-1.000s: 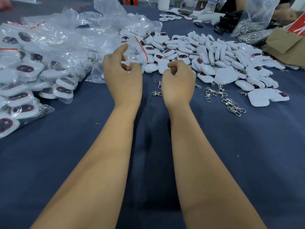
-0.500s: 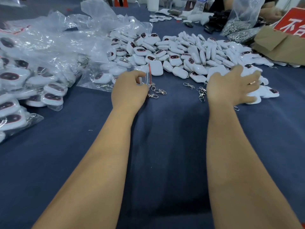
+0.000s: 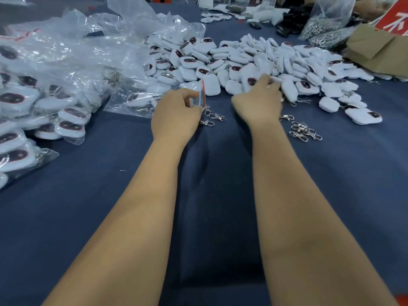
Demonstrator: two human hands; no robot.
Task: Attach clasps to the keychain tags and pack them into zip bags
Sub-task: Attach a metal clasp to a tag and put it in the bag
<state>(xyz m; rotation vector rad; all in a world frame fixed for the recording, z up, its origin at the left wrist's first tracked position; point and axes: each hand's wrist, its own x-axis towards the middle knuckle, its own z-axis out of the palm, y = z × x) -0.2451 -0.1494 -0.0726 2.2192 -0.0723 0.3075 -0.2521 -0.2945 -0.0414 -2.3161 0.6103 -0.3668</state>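
My left hand [image 3: 176, 112] pinches the mouth of a small clear zip bag [image 3: 202, 96] with a red strip, held upright just above the blue cloth. My right hand [image 3: 258, 100] reaches into the near edge of the pile of white keychain tags [image 3: 249, 60], with thumb and fingers curled on a tag [image 3: 272, 81] there. Loose metal clasps [image 3: 215, 117] lie beside my left hand. More clasps [image 3: 305, 131] lie to the right of my right wrist.
Packed bags of tags [image 3: 33, 102] and crumpled clear plastic [image 3: 88, 47] fill the left side. At the back right stand bags of metal clasps [image 3: 324, 25], a brown cardboard box [image 3: 375, 51] and a red sign [image 3: 395, 21]. Blue cloth [image 3: 88, 195] covers the table.
My right hand moved from the tags at the right back left to the middle of the pile and closed its fingers. My left hand keeps hold of the zip bag.
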